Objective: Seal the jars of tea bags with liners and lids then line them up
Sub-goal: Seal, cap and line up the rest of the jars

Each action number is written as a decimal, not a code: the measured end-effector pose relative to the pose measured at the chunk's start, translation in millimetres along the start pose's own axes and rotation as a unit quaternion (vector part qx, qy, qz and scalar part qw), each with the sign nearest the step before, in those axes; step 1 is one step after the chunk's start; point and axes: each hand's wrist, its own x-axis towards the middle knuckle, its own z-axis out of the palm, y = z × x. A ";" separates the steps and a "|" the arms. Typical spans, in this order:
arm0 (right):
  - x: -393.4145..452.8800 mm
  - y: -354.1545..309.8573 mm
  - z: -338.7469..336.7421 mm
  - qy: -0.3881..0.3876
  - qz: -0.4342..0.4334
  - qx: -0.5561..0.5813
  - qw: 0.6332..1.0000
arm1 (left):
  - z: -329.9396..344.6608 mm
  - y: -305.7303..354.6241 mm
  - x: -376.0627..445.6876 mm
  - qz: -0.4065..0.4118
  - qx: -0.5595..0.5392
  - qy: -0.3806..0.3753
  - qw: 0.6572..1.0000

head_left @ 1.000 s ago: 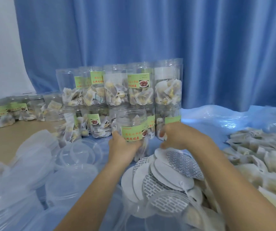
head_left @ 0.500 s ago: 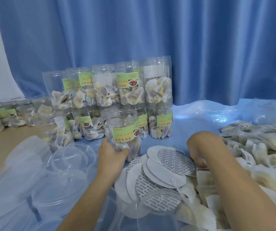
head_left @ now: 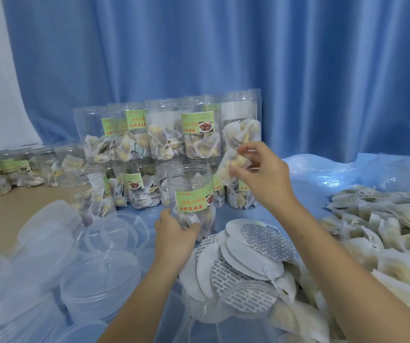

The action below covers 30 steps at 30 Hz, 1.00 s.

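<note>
The left hand [head_left: 174, 235] grips the base of an open jar [head_left: 191, 194] mid-worktop; the right hand [head_left: 261, 174] pinches a tea bag [head_left: 231, 167] just above its rim.

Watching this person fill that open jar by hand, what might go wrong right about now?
The tea bag pinched in the right hand hangs beside the open jar, not over its mouth; dropped now, it may miss. The left hand holds the jar only low down, so a nudge at the rim could tip it into the stacked jars behind.
</note>
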 end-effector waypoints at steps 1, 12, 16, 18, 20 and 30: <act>-0.9 -6.2 10.2 0.034 -0.015 0.054 0.998 | -0.4 -0.1 -0.6 -0.001 -0.001 0.000 1.000; 12.0 -17.1 22.8 -0.251 -0.111 -0.252 0.928 | -2.7 3.8 -3.1 -0.021 0.050 -0.008 0.999; -6.2 -5.5 -20.6 -0.359 0.008 -0.368 0.858 | -4.0 5.4 -7.0 -0.018 0.152 -0.010 0.988; -13.8 -2.9 -30.5 -0.428 0.053 -0.397 0.810 | -4.2 6.4 -8.7 -0.011 0.233 0.001 0.972; -16.9 -1.6 -32.9 -0.472 0.095 -0.389 0.786 | -2.8 6.4 -10.4 -0.015 0.308 -0.001 0.951; -16.3 16.9 -20.1 -0.525 0.126 -0.335 0.772 | 4.9 1.4 -7.2 -0.077 0.447 -0.051 0.890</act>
